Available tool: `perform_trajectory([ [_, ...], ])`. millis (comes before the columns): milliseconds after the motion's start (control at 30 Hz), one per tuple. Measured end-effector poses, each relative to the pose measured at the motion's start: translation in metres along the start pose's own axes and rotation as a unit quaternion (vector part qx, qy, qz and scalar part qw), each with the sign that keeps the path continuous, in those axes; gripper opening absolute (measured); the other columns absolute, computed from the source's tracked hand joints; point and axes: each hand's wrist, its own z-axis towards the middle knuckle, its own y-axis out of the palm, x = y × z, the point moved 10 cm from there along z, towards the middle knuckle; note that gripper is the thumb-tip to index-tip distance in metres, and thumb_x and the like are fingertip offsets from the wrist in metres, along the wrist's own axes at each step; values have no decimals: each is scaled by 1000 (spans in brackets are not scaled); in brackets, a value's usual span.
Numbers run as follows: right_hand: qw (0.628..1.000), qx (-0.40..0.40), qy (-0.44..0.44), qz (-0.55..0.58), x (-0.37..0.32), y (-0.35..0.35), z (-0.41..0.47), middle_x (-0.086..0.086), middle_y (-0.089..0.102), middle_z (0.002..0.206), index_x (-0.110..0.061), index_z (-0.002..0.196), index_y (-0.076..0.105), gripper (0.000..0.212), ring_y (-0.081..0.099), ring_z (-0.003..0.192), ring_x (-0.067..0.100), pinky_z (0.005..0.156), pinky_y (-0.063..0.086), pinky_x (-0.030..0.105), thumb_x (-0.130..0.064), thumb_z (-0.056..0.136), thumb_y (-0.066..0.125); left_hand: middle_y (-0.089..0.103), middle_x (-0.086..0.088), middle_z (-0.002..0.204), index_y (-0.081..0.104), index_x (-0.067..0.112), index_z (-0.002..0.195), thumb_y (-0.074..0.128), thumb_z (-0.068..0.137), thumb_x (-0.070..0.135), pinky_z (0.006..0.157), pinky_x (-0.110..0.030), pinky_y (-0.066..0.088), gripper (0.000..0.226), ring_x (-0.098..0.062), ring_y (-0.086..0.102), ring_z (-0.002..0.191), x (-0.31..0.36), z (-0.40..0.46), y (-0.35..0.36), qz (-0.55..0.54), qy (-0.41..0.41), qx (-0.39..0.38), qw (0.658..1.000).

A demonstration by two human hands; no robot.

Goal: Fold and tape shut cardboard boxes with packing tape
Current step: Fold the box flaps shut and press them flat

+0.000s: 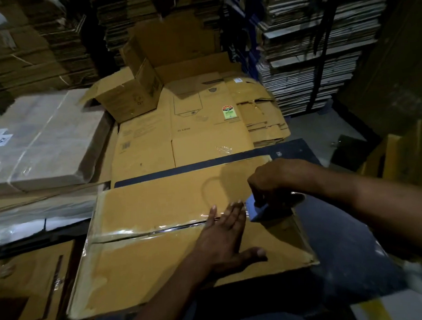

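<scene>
Risk: tape [160,232] wrinkles or drifts off the seam. Our left hand [223,235] presses flat, fingers straight, on the box [161,262] before us; right hand [272,181] grips the blue dispenser [257,210] near the seam's right end.

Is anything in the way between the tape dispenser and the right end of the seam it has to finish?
Nothing visible. The right hand grips the blue tape dispenser on the brown cardboard box; only bare flap lies beyond it. The left hand, pressing flat on the clear tape, sits behind the dispenser.
</scene>
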Motion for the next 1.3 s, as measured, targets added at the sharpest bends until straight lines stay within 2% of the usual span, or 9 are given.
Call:
perform_trajectory([
  [267,999,7,-30,-30,-44,-2,20,-7,77,109,-31,119,78,37,72,86,14,79,64,40,-41,85,85,-18,13,180,-7,28,175,21,94,98,136,-51,-5,111,-2,-21,164,-64,-51,15,25,-13,3,1000],
  [433,997,50,-59,-20,-69,-16,9,-2,67,97,-19,113,67,25,56,72,16,62,46,31,-34,95,74,-14,13,181,-5,30,175,25,98,94,137,-50,-4,105,-1,-17,165,-78,-75,16,28,-9,8,1000],
  [500,998,30,-48,7,-51,-12,1,-8,72,66,-17,89,73,20,62,67,14,64,52,32,-36,96,73,-16,14,181,-7,32,175,24,98,94,137,-50,-3,104,-1,-18,165,-78,-75,17,34,-10,4,999],
  [567,999,5,-41,-12,-39,-3,-7,-11,66,51,-19,89,79,19,67,64,12,69,59,34,-38,90,80,-15,14,181,-7,32,175,24,99,93,137,-49,-3,103,0,-18,165,-76,-74,16,31,-10,5,999],
  [667,998,-30,-41,-24,-34,14,-16,-10,67,54,-26,122,80,43,67,64,12,67,61,33,-30,79,87,-13,14,181,-4,32,175,23,98,94,137,-48,-4,102,1,-17,164,-68,-75,19,27,-4,0,1000],
  [833,998,-33,-61,-3,-34,17,-27,-14,61,61,-32,138,71,53,59,61,6,61,51,27,-24,87,85,-9,14,182,-2,33,176,25,98,94,137,-49,1,102,1,-13,165,-66,-73,18,21,-9,3,1000],
  [1067,998,-15,-54,-21,-33,22,-27,-8,72,78,-29,124,77,32,70,70,13,71,59,35,-43,95,76,-10,0,183,-1,18,176,25,93,99,136,-52,-7,119,-12,-17,168,-2,-43,-6,49,2,54,997],
  [1200,998,-3,-57,-34,-33,26,-18,-4,76,104,-27,126,73,40,73,87,18,66,57,34,-52,95,74,-19,-1,182,-11,16,174,22,92,100,135,-55,-4,122,-12,-23,166,15,-22,14,32,-11,25,999],
  [1300,999,-10,-41,-18,-20,31,-17,-5,76,101,-26,119,75,41,74,84,16,67,59,35,-57,93,74,-22,4,181,-12,20,174,19,91,102,135,-53,-6,120,-8,-26,164,12,-22,18,15,-20,10,1000],
])
